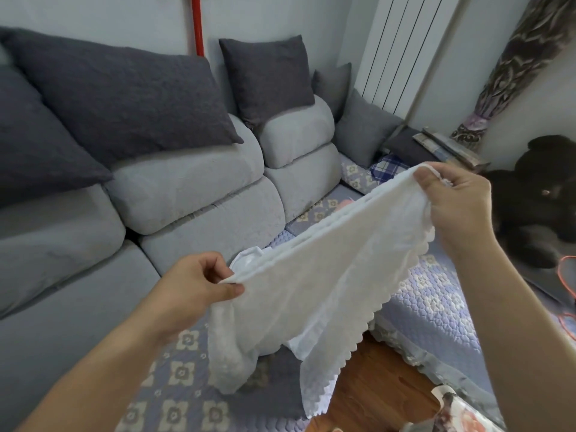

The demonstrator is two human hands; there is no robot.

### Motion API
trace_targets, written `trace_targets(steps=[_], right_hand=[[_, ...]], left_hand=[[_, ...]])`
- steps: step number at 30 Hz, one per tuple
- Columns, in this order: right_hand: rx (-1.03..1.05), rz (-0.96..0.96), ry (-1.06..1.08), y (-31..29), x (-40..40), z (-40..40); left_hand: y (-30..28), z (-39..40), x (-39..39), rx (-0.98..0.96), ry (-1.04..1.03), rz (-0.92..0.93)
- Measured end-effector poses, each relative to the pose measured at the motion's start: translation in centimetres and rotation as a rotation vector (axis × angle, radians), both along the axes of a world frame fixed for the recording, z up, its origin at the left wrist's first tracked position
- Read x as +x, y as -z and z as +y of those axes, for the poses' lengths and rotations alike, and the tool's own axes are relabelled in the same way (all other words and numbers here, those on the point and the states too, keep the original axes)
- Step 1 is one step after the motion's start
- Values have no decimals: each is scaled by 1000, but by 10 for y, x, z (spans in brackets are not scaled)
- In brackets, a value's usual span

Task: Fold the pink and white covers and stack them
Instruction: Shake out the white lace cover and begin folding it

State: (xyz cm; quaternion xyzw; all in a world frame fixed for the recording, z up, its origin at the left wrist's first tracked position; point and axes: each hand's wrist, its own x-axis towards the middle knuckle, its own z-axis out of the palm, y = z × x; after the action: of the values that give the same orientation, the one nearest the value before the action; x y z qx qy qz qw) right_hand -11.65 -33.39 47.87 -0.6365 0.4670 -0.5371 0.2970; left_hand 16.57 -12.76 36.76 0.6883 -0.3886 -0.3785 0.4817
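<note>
Both forearms reach in from the near edge toward a white cover (pixel 327 275) held up in the air between the hands. At its lower corner the left hand (pixel 199 282) pinches the top edge, thumb pressed against curled fingers with the cloth caught between them. At the upper corner, farther from the camera, the right hand (pixel 455 201) grips the same edge, thumb on the near side and fingers curled round the bunched cloth behind. Between the two grips the top edge runs taut and doubled over, slanting up from left to right. Below that edge the cover hangs in loose folds, its scalloped hem trailing down toward the wooden floor (pixel 367 388) and a thicker textured fold drooping beneath the left hand. Just behind the left grip a further bit of white cloth (pixel 249 260) shows on the seat. Under and behind the hanging cover lies a lilac quilted seat pad (pixel 436 307) with flower squares. A small patch of pink (pixel 344 203) peeks out on the pad just beyond the taut edge; what it belongs to cannot be told. Beyond the left hand stands a grey sofa (pixel 193 188) with dark grey cushions (pixel 124 95) against its back. Past the right hand a black plush toy (pixel 536 194) sits near a patterned curtain (pixel 523 57).
</note>
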Motion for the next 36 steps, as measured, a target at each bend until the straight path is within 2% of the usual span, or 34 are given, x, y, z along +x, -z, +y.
trace_targets(steps=[4, 8, 16, 19, 23, 26, 30, 33, 36], right_hand=[[5, -32, -18, 3, 5, 2], [10, -27, -15, 5, 6, 4], [34, 12, -5, 5, 9, 0], [25, 3, 5, 5, 11, -1], [1, -7, -32, 7, 11, -3], [-4, -26, -51, 7, 11, -2], [25, -47, -92, 5, 12, -1], [54, -2, -156, -5, 14, -8], [15, -16, -156, -45, 24, -38]], left_hand=[[3, -6, -5, 9, -87, -269], [10, -6, -4, -73, -147, -205], [22, 7, 9, 57, 239, -234], [15, 9, 6, -57, 220, -202], [12, 9, 5, -141, 84, 107], [18, 6, 16, -135, -2, 18], [14, 5, 24, -143, 21, -85], [-8, -5, 32, -216, 10, -37], [-83, -32, 45, -342, -45, -125]])
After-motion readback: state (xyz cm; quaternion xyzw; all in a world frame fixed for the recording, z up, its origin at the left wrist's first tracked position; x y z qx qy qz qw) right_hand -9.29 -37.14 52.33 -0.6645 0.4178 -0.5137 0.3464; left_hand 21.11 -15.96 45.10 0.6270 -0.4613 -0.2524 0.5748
